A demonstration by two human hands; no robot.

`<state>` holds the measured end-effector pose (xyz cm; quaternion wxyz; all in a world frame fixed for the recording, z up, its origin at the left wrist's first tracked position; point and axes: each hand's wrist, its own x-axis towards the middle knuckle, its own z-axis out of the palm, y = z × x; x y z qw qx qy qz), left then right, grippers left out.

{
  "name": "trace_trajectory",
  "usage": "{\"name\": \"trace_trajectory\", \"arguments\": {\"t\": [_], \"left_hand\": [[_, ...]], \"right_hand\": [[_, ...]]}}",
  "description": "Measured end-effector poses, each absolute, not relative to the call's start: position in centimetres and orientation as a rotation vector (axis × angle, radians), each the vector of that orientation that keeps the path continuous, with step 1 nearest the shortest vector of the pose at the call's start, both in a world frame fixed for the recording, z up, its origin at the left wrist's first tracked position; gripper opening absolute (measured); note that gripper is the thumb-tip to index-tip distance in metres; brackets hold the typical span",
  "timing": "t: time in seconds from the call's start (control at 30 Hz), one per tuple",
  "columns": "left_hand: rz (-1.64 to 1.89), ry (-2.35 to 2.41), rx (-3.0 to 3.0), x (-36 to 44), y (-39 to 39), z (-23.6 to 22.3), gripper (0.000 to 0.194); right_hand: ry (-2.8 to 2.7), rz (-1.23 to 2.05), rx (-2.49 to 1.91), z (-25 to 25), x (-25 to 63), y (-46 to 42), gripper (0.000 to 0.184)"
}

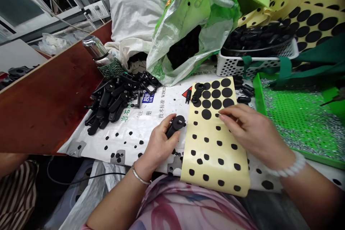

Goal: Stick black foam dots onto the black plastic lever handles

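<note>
The left hand (160, 143) gripped a black part (176, 125) just left of the yellow sheet (212, 149) on the desk (145, 124), and over that sheet the right hand (250, 133) was right at 1 small dot (217, 115), fingertips bunched, whether pinching it I couldn't tell!

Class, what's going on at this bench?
The person's left hand grips a black part. The right hand has its fingertips at a small black spot on a yellow sheet; whether they hold it is unclear. Bigger black discs sit toward its far end. Similar black parts are piled on the left, and a green tray of small metal pieces is on the right.
</note>
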<state>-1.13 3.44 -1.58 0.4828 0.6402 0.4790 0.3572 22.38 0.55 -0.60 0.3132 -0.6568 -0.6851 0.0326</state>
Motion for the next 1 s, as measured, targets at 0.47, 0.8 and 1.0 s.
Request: {"name": "trace_trajectory", "arguments": {"t": [0.47,0.8,1.0], "left_hand": [[0.685,1.206,2.721,0.4,3.3,-0.1,0.046],[0.21,1.061,2.753,4.1,5.0,-0.7,0.056],[0.266,1.074,2.744,4.0,4.9,-1.1,0.055]], "right_hand": [[-2.094,0.008,-2.066,-2.1,20.5,4.8,0.025],[-2.013,0.18,-2.144,-1.3,21.1,6.4,0.015],[-2.111,0.011,-2.081,-1.7,20.3,5.4,0.023]]}}
